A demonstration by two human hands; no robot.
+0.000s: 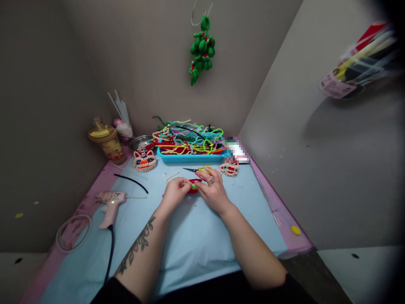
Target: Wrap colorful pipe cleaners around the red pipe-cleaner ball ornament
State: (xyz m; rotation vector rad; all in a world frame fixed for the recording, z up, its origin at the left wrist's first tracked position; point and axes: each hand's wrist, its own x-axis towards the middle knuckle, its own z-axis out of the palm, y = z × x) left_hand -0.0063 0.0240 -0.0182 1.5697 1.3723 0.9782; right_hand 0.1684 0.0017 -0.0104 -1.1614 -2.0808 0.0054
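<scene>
I see the left hand and right hand pinching the red piece between the worktop's side edges; probably light, soft, best held by its rim.

Left hand and right hand pinch a red-and-green piece — scissors just beyond, glue gun leftward.

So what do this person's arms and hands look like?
The left hand and right hand wear no gloves. Black sleeves end near the elbows. A dark leafy tattoo runs along the left forearm; a greyish mark, perhaps a ring, shows on a right finger.
</scene>
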